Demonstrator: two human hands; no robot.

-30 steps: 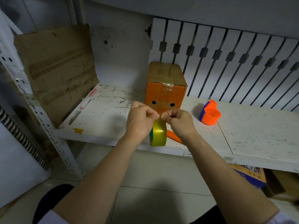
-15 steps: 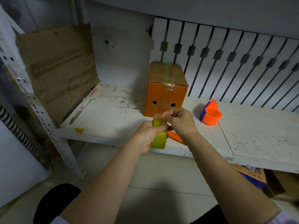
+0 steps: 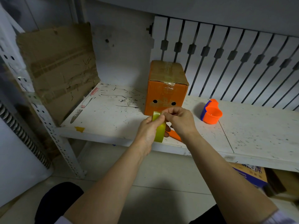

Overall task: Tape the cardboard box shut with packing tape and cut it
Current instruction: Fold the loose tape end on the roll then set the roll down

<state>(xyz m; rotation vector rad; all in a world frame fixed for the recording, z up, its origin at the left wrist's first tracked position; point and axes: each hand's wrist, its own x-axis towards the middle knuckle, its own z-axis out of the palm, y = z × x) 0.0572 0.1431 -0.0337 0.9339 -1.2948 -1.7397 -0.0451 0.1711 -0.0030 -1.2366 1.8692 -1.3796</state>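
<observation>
An orange cardboard box (image 3: 165, 94) stands upright on the white shelf (image 3: 105, 117), its top flaps closed with old clear tape across them. Just in front of the box, my left hand (image 3: 148, 131) grips a yellow-green roll of packing tape (image 3: 159, 127) held on edge. My right hand (image 3: 179, 120) pinches the tape's loose end at the top of the roll. An orange cutter handle (image 3: 175, 136) lies on the shelf under my right wrist, mostly hidden.
An orange and blue tape dispenser (image 3: 211, 112) sits to the right of the box. A worn cardboard sheet (image 3: 59, 68) leans at the shelf's left end. A white radiator (image 3: 226, 62) runs behind. A printed box (image 3: 250, 174) lies below the shelf.
My left hand has slid down from the pinch point to grip the roll's side. The roll now sits a little higher, closer to the box front. My right hand stays pinched at the tape end.
</observation>
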